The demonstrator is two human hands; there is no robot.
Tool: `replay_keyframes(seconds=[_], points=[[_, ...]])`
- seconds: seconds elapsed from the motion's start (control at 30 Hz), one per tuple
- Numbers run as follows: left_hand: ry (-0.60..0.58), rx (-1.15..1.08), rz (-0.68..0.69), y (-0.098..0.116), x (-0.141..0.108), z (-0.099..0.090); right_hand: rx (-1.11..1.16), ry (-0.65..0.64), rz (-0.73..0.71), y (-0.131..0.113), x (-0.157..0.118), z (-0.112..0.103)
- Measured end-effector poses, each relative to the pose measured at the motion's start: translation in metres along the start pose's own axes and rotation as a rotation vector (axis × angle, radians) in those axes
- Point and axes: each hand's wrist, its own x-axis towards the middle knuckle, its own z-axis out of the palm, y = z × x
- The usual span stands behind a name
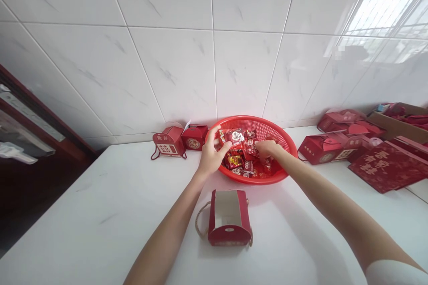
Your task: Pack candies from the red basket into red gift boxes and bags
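Note:
A red plastic basket full of wrapped candies stands against the wall. Over its left rim, my left hand is closed on a red candy packet with white lettering. My right hand reaches down among the candies from the right, its fingers bent together; what they hold, if anything, is hidden. Loose candies, one with a yellow print, lie below both hands. Between my forearms a small red gift box with rope handles stands on the white counter, its top open and pale inside.
Two closed red gift boxes, one with a dark red cord and one beside it, stand left of the basket. More red boxes, a red bag and a cardboard carton are at the right. A tiled wall rises behind.

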Motion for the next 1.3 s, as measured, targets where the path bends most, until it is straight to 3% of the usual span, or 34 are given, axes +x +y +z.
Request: replay_keyframes(seconds=[0.23, 0.5, 0.97, 1.3], points=[[0.004, -0.007, -0.002, -0.001, 0.0, 0.0, -0.015, -0.135, 0.182, -0.006, -0.01, -0.009], [-0.005, -0.008, -0.013, 0.0, -0.001, 0.0, 0.099, -0.169, 0.232, -0.009, -0.018, -0.014], [0.015, 0.002, 0.012, -0.001, -0.001, 0.0, 0.424, 0.059, 0.073, 0.004, -0.025, -0.025], [0.018, 0.001, 0.011, 0.0, -0.001, 0.001, 0.377, 0.016, 0.019, 0.007, -0.013, -0.016]])
